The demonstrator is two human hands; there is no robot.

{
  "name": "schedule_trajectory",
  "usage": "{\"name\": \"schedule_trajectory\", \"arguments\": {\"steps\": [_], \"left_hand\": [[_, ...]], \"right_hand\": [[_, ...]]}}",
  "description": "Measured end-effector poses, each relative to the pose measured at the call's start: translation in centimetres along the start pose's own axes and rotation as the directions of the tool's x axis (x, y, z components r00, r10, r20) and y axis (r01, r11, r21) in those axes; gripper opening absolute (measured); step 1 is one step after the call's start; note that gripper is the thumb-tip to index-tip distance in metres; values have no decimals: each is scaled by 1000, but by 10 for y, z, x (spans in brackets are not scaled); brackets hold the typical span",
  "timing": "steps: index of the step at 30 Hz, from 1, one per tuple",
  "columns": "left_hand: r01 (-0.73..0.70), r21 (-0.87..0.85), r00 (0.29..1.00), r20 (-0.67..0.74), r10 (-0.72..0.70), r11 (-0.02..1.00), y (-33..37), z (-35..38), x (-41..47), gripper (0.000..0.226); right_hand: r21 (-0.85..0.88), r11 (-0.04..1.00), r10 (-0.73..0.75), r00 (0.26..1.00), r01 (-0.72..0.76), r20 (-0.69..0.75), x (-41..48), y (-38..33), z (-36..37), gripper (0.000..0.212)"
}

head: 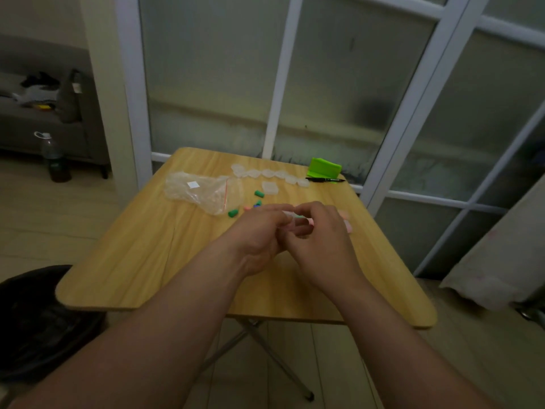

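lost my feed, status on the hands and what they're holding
Left hand and right hand together over the table, both pinching a small clear piece. Green caps and plastic bag beyond, clear of hands.

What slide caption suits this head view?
Left hand and right hand pinch a small item above a table with green pieces, clear cases and a bag.

green stand (pixel 323 170) | black pen (pixel 325 180) just beside it | zip bag (pixel 203 191) lying flat | bottle (pixel 57 160) on floor by sofa (pixel 35 128)

Wooden table (pixel 147 261) bears bag (pixel 200 191), clear boxes (pixel 269 186), green caps (pixel 232 213), pen (pixel 324 180).
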State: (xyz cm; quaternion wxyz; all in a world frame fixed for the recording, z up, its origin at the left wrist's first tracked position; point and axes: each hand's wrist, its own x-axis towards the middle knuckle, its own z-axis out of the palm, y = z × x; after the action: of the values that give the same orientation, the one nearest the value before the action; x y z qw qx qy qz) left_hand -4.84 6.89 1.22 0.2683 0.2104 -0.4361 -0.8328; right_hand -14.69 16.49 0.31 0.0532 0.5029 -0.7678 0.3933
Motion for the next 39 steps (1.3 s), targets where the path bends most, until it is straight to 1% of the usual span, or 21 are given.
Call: {"name": "schedule_trajectory", "arguments": {"steps": [2, 4, 7, 9, 11, 13, 15, 17, 19, 26, 33, 36, 39], "left_hand": [[3, 31, 1000, 12, -3, 1000, -3, 6, 1, 39], [7, 44, 1000, 29, -8, 999, -5, 11, 2, 41], [32, 32, 997, 64, -34, 999, -7, 15, 5, 42], [46, 23, 995, 84, -48, 999, -7, 20, 6, 42], [40, 24, 997, 58, -41, 999, -6, 24, 8, 38], [15, 14, 1000, -22, -15, 1000, -3, 26, 13, 36], [-17, -1, 996, -92, 17, 1000, 1, 22, 17, 36], [-41, -15, 994, -107, 39, 999, 4, 17, 18, 34], [-56, -31, 992, -111, 53, 998, 5, 14, 19, 35], [-124, -125, 978, -184, 100, 984, 12, 7, 24, 32], [-103, -175, 979, -193, 68, 979, 17, 0, 19, 38], [-103, -196, 979, -196, 64, 975, 19, -3, 19, 36], [-103, -227, 978, -201, 57, 968, 24, -8, 19, 38]], "right_hand": [[-64, 998, -27, 999, 25, -33, 0, -2, -2, 25], [-92, 995, -33, 998, 28, -51, 0, -1, -6, 20], [-62, 998, -2, 998, -1, -62, 1, 6, -11, 15], [-3, 1000, 24, 999, -24, -43, 4, 13, -15, 13], [74, 995, 76, 996, -73, -42, 11, 23, -22, 18], [113, 982, 160, 985, -152, -67, 19, 41, -33, 24], [98, 966, 249, 963, -239, -100, 24, 61, -43, 24], [70, 945, 325, 943, -320, -74, 21, 78, -46, 22], [32, 934, 358, 933, -357, -39, 17, 87, -42, 21], [-98, 944, 318, 948, -316, 5, 17, 82, -18, 18], [-160, 941, 302, 953, -297, 11, 22, 82, -7, 21], [-124, 947, 299, 954, -296, 9, 21, 84, -5, 21], [-56, 954, 296, 955, -296, -1, 19, 84, -7, 21]]}}
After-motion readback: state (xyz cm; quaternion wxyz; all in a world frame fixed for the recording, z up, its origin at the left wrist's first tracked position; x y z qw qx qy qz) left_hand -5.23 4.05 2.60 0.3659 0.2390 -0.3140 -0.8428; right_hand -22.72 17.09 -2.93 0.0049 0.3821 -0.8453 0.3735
